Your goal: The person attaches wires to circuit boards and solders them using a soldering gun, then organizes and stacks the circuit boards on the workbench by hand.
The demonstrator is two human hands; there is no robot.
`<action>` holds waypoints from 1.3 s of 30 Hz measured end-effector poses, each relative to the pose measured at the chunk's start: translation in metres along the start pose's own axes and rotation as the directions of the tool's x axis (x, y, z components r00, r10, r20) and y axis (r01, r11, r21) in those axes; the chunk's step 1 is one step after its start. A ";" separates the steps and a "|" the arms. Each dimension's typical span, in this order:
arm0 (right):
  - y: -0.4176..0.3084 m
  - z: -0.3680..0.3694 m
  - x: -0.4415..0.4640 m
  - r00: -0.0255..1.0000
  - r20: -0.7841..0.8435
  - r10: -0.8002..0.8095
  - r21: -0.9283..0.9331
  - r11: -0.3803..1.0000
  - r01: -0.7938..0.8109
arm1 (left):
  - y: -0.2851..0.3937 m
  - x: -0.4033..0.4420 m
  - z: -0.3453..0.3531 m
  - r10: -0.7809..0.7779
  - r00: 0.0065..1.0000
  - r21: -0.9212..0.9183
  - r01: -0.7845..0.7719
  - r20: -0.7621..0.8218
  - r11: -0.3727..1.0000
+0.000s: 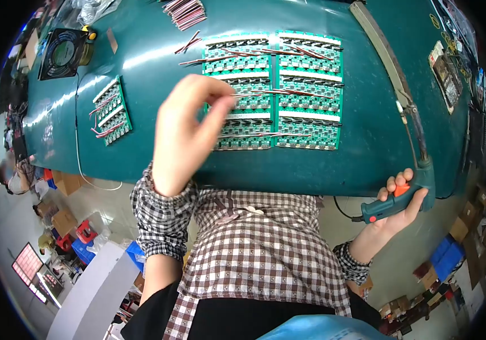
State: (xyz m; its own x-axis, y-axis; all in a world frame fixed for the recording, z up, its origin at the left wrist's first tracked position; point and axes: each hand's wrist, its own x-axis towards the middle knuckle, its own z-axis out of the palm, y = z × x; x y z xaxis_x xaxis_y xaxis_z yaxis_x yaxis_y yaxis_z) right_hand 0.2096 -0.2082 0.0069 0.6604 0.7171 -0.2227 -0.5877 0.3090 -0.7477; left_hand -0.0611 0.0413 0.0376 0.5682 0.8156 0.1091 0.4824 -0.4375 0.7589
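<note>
My left hand point(189, 127) is over the left green circuit board panel point(237, 107), with thumb and forefinger pinched at the left end of a thin red-and-white wire point(254, 93). More such wires lie across this panel and the right circuit board panel point(309, 105), beside rows of white connectors. On the right, my right hand point(404, 198) is wrapped round the handle of a green soldering gun point(393, 205) with an orange trigger. Its metal barrel point(419, 136) points away from me, over the table.
A bundle of wires point(185, 12) lies at the back. Smaller circuit boards point(112, 110) and a black fan point(61, 54) are at left. A long beige bar point(379, 45) crosses the right side of the green table point(158, 54). A person point(20, 177) is beyond the left edge.
</note>
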 end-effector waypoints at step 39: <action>-0.006 -0.004 -0.019 0.997 -0.061 -0.037 -0.093 0.995 0.031 | -0.028 0.038 -0.015 -0.231 0.959 -0.160 0.205 -0.166 0.966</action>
State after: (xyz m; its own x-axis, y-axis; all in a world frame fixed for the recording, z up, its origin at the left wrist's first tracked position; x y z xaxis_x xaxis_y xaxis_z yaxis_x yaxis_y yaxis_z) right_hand 0.2025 -0.2266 0.0133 0.7087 0.6661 -0.2327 -0.5212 0.2719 -0.8089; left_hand -0.0627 0.0902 0.0303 0.3226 0.9459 0.0359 0.4754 -0.1947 0.8579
